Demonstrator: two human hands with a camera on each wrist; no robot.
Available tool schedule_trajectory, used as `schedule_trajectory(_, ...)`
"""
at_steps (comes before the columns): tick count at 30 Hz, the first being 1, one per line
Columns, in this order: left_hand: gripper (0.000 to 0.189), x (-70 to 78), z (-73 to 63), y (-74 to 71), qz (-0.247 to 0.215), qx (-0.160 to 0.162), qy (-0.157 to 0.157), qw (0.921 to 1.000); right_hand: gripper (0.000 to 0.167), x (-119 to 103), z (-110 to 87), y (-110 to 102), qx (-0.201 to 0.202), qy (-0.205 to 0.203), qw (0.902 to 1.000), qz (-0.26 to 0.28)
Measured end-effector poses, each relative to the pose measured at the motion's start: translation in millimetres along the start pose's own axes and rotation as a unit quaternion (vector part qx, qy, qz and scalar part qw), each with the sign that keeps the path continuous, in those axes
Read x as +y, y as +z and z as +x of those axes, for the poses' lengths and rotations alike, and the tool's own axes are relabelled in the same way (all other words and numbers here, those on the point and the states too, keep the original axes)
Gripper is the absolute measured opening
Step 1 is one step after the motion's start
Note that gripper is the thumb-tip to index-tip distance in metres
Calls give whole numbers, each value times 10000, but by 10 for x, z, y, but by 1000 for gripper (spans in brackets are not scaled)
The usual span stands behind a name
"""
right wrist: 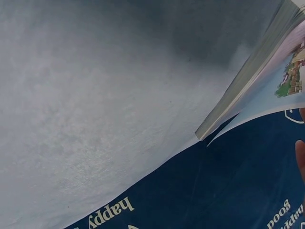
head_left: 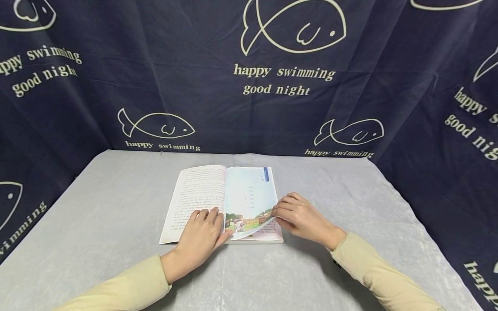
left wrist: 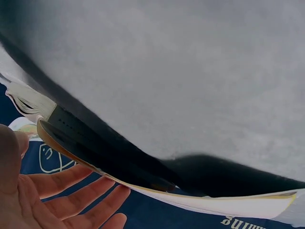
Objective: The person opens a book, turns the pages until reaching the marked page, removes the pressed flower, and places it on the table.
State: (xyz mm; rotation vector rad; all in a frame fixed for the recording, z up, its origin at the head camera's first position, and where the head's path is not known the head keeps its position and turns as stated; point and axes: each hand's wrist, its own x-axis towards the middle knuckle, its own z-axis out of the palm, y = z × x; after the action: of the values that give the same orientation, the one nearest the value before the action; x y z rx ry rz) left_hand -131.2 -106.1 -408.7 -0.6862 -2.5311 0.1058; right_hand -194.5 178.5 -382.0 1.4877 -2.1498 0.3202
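Observation:
An open book [head_left: 196, 196] lies on the table, with printed text on its left page. My left hand [head_left: 202, 233] rests on the lower part of that page, fingers stretched out and thumb over the bottom near the spine. On the right is a light-blue page [head_left: 243, 185] with a picture of trees and buildings along its foot. My right hand [head_left: 301, 218] pinches this page at its lower right edge, and the corner curves up off the text page beneath. From the right wrist view, the raised page [right wrist: 267, 102] stands apart from the thick page block [right wrist: 243, 81].
Grey cloth covers the table [head_left: 128, 207] around the book. Behind it and at both sides hangs a dark blue curtain [head_left: 210, 95] with white fish drawings and lettering. Light yellow sleeves [head_left: 132, 280] cover both forearms.

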Motion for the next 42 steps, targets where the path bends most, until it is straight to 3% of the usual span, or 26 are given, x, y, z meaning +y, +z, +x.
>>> schedule_trajectory(11, 72, 54, 15, -16, 433, -27, -23, 9991, 10, 0, 79, -30, 486, -54, 9988, -98)
schedule_trajectory(17, 76, 87, 14, -21, 544, -119, -107, 9984, 14, -4, 100, -29, 665, -44, 9977, -147)
schedule_trajectory(29, 64, 78, 25, -28, 613, -223, -120, 9978, 16, -4, 145, -43, 882, 16, 9959, -216)
schedule_trajectory(35, 59, 69, 22, -26, 460, -120, -178, 9987, 16, 3, 152, -55, 1065, 65, 9940, -232)
schedule_trajectory(42, 50, 61, 21, -19, 322, -69, -170, 9993, 19, 9, 123, -97, 962, 282, 9946, -271)
